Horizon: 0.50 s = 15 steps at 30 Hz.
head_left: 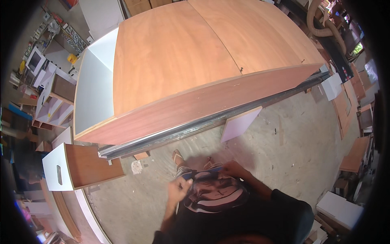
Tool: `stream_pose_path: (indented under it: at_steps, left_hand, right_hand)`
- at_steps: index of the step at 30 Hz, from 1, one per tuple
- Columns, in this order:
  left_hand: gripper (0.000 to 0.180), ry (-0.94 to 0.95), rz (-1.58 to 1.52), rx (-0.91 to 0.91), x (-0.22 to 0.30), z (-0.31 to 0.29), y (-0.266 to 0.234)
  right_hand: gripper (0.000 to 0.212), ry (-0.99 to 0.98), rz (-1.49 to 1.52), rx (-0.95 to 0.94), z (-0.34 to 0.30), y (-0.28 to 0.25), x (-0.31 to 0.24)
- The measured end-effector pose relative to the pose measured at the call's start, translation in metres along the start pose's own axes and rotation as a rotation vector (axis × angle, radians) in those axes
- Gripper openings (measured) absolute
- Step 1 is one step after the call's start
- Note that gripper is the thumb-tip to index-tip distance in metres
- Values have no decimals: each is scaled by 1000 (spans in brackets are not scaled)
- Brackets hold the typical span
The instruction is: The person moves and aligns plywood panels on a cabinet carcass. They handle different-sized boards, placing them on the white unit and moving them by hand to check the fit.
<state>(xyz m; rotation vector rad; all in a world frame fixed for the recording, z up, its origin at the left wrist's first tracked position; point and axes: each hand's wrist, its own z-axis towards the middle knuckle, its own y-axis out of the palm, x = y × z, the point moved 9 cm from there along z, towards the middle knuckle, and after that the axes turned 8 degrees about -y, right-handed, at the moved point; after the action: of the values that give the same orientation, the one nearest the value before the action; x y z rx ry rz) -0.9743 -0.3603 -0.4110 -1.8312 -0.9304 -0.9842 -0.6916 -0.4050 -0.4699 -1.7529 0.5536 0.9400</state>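
Black shirt [252, 217], worn on the person's torso, its lower edge lying between the two hands, near the fingers. Left hand [178, 189]: fingers curled; whether they pinch cloth cannot be told. Right hand [232, 168]: fingers bent, grip likewise unclear. Wooden cabinet [174, 61]: well ahead.

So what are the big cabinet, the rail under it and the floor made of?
The cabinet looks like smooth plywood outside, maybe unpainted: wood grain shows. The rail is probably metal, dark with a dull shine. The floor seems bare concrete, matte, grey and swirled with stains.
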Motion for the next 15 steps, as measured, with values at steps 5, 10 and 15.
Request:
stream_pose_path:
  at_steps: [5, 10, 15]
  left_hand:
    - [48, -157, -177, -60, -47, -54, 2]
    - [53, 94, -52, 132, 25, -45, -28]
    - [57, 464, -160, 190, 128, -12, -47]
  right_hand:
    - [48, -123, -5, -107, 53, -42, -83]
    - [45, -176, -21, -95, 74, -53, -87]
    - [42, -197, 22, 12, 50, -15, -40]
